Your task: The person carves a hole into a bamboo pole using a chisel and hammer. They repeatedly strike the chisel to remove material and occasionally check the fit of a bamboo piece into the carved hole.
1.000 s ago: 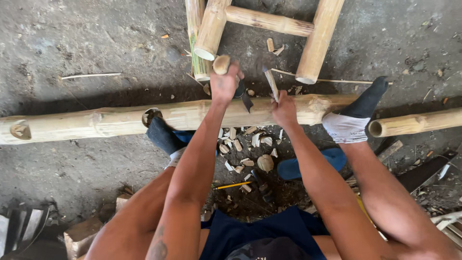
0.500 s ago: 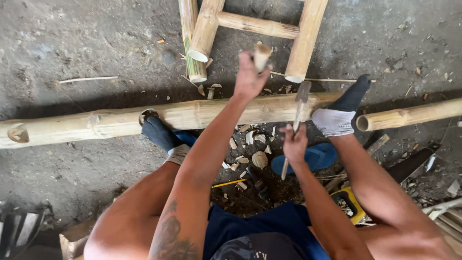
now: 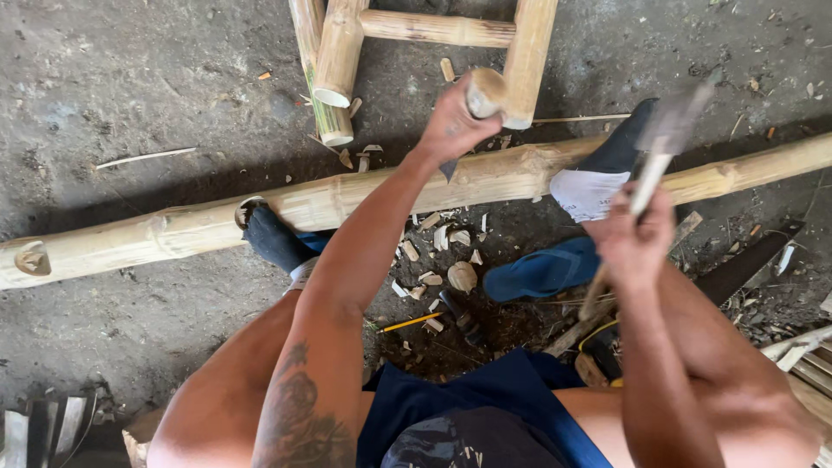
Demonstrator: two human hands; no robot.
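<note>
Overhead, the left hand (image 3: 451, 121) gripped a short wooden mallet (image 3: 485, 91) at twelve o'clock; the right hand (image 3: 631, 238) clenched a blurred chisel (image 3: 663, 143) at two. Stiff, heavy-looking bamboo pole (image 3: 347, 199) lay across the floor (image 3: 130, 78), wood chips (image 3: 442, 260) below it, bamboo frame (image 3: 433, 35) beyond.

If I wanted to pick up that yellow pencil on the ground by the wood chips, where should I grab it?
Probably around the middle of the yellow pencil, coming straight down from above. It lies flat on the dirt, thin and straight, so finger and thumb can pinch its two long sides. Its left tip sits close to the person's arm, and wood chips and a dark tool handle crowd the right end, so the middle looks easiest to reach.
</note>
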